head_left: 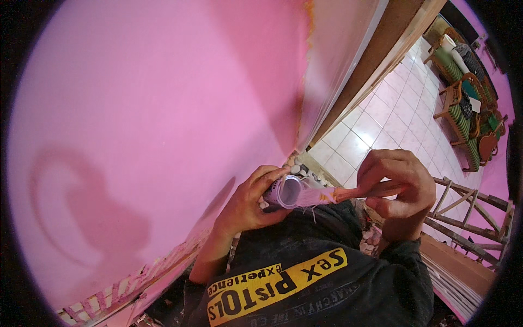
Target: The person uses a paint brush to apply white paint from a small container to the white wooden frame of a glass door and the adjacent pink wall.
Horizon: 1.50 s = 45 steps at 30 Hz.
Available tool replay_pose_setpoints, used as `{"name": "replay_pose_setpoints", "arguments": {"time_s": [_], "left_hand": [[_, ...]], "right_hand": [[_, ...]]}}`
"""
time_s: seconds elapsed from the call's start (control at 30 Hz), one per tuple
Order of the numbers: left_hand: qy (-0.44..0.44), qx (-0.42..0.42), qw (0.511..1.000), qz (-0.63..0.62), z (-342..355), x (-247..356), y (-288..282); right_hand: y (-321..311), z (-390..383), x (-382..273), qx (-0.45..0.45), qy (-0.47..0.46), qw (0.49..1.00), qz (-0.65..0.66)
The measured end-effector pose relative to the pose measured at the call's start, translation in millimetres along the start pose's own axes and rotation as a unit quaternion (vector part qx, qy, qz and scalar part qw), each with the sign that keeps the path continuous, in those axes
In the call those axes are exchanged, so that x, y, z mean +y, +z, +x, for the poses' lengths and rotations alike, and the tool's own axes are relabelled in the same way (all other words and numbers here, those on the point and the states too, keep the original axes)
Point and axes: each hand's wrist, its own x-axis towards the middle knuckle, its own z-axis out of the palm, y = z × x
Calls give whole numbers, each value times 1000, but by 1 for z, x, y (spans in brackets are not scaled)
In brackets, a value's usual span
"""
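Observation:
My left hand (249, 203) wraps round a small paint can (287, 192), whose open mouth faces up toward me and shows a pale inside. In my right hand (402, 182) is a paintbrush (348, 193), gripped by its reddish wooden handle between thumb and fingers. Its bristles, coated in light pink with a few stray strands, point left and meet the can's rim; whether they touch it I cannot tell. Both hands are in front of my black shirt (327, 278), close to the corner of a pink wall (163, 109).
A wooden door frame (376, 60) stands beside the wall corner, with white floor tiles (354, 136) beyond. Stones (313, 171) lie at the wall's foot. Wooden chairs with green striped cushions (463, 120) and a wooden ladder (468, 207) are at the right.

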Motion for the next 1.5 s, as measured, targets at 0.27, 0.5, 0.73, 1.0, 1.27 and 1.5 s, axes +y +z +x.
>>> {"name": "replay_pose_setpoints", "arguments": {"time_s": [0.27,0.5,0.73,1.0,1.27,1.5], "left_hand": [[-53,-71,996,-17,-4,3,-5],[-30,-64,997,-15,-14,-12,3],[-1,-29,997,-72,-23,-20,7],[7,0,998,-65,-41,-28,11],[53,32,996,-68,-55,-33,41],[78,80,990,-80,-63,-52,76]], "right_hand": [[7,25,9,-185,-3,983,-9],[34,49,-6,-276,-7,950,-148],[64,59,-14,-367,-60,903,-214],[83,51,-14,-338,-44,913,-225],[107,17,-17,-251,-13,928,-275],[102,-1,-16,-199,152,951,-181]]}}
